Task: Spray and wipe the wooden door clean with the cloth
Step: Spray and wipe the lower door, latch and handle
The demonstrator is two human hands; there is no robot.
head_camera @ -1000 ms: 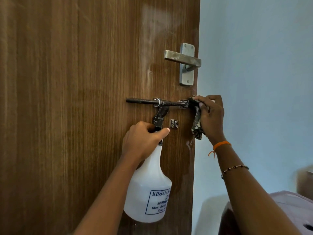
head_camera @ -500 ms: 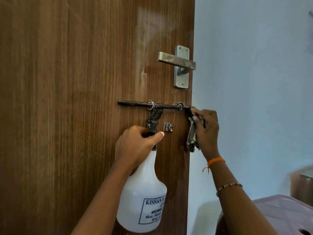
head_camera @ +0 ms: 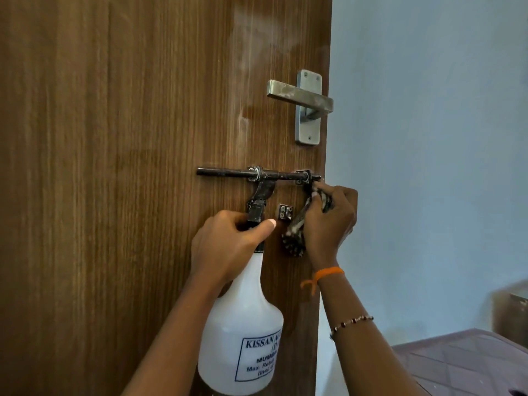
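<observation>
Soft, even daylight fills my view, with no hard-edged shadows anywhere. A pale hazy sheen lies on the wooden door (head_camera: 143, 167) above the lever handle (head_camera: 301, 95), running upward in a smeared streak. The blue wall (head_camera: 428, 138) on the right is brightest near its middle and dims toward the far right edge. The door's left side falls darker, and its grain smears a little there. Straight lines bow slightly toward the frame edges. The brown box (head_camera: 511, 312) at far right is blurred. My left hand (head_camera: 228, 247) looks sharp; the white bottle (head_camera: 243, 338) glows without glare.
</observation>
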